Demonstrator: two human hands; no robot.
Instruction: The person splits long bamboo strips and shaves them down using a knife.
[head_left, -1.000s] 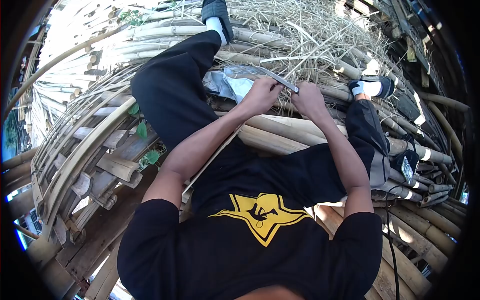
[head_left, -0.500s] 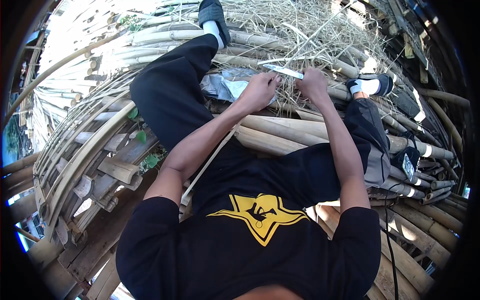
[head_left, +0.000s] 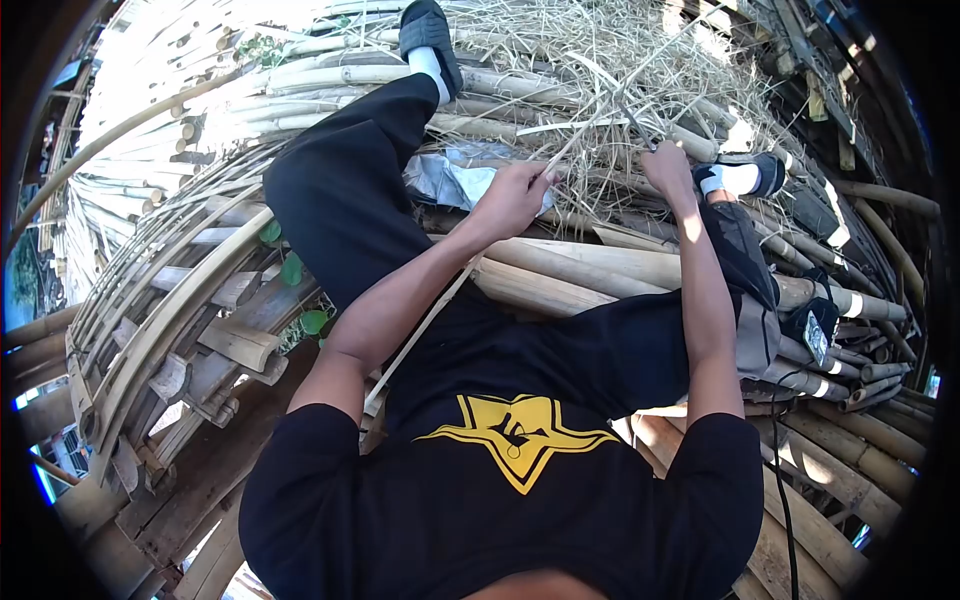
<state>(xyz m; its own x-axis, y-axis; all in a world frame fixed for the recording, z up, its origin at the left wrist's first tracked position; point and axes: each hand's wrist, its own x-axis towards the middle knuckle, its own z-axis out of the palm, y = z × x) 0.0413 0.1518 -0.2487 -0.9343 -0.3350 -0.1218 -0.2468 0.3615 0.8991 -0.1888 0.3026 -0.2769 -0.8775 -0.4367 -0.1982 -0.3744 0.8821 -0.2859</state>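
My left hand (head_left: 515, 198) is closed around a thin bamboo strip (head_left: 425, 335). The strip's tail slants down past my lap, and its other end points up and away over the shavings. To the right, my right hand (head_left: 668, 172) grips a knife, its handle mostly covered by my fingers. The knife blade (head_left: 634, 124) points up and left, apart from my left hand and seen narrow. Pale curled shavings (head_left: 640, 75) lie beyond both hands. A crumpled silvery sheet (head_left: 455, 178) sits just left of my left hand.
Bamboo poles (head_left: 560, 262) lie across between my legs. Split bamboo pieces (head_left: 235, 340) are stacked at the left. A dark pouch (head_left: 815, 325) rests on poles at the right, near a black cable (head_left: 780, 480). My shoes (head_left: 430, 45) are on the bamboo.
My right hand has moved right and slightly down with the knife, away from my left hand. The blade has swung from pointing left to pointing up-left. My left hand has barely moved.
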